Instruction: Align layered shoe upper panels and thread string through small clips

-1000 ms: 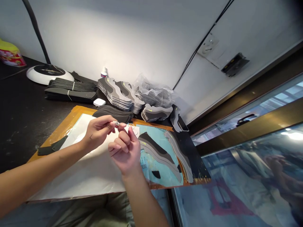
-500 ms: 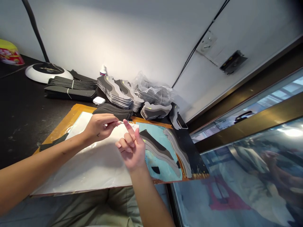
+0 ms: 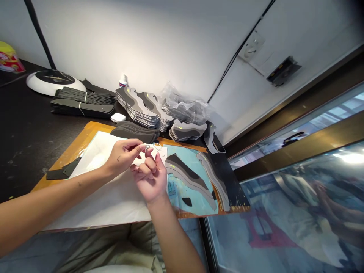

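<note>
1. Over the middle of the orange-edged board (image 3: 88, 131), the left hand (image 3: 122, 156) pinches a tiny silver fitting (image 3: 147, 146) between thumb and fingertips; a thin pale loop, perhaps thread (image 3: 157, 148), curves just beside it; the right hand (image 3: 150, 178) rises close by, fingers (image 3: 149, 153) curled, though whether it grips anything I cannot tell.
2. Beneath both hands lies a white sheet (image 3: 108, 197); a dark cut piece (image 3: 64, 170) sits at its left edge.
3. Toward the board's right edge, a blue printed sheet (image 3: 182, 161) carries a layered grey shoe-shaped cutout (image 3: 189, 178) and a small black scrap (image 3: 187, 201); a long grey strip (image 3: 213, 178) lies just right of them; these few pieces lie loose, apart from the stacks.
4. At the board's far edge sits a pile of dark pieces (image 3: 135, 132).
5. Along the back of the black worktop (image 3: 25, 132), many pieces wait stacked: shoe-shaped cutouts (image 3: 136, 108), banded black strips (image 3: 82, 104) and a plastic bag of more (image 3: 184, 110); a small bottle (image 3: 123, 81) stands behind them.
</note>
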Action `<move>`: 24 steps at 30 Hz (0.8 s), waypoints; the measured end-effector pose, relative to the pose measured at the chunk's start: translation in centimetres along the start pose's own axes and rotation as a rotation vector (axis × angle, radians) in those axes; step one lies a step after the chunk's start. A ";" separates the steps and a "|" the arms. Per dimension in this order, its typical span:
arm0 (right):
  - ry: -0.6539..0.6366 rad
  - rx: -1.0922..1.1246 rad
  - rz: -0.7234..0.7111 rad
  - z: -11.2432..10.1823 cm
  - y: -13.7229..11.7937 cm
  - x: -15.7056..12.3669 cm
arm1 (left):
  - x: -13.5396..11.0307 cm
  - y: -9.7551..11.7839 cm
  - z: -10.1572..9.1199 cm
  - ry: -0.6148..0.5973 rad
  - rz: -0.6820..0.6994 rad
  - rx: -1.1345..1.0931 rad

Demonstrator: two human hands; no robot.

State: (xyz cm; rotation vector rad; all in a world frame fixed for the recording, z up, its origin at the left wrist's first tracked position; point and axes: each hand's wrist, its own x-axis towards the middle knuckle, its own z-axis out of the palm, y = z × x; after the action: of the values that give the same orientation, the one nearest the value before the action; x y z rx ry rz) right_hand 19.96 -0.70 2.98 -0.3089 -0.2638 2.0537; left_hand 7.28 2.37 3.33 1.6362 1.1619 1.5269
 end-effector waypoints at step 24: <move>0.263 -0.131 0.005 -0.1 -0.7 1.2 | -0.7 -0.5 1.7 -0.124 -0.552 -0.477</move>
State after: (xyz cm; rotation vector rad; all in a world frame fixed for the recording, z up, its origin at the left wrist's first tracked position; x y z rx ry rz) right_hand 19.98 0.70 2.94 -0.6547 -0.2365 1.9787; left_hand 8.85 2.18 2.34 0.9729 0.9761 1.2009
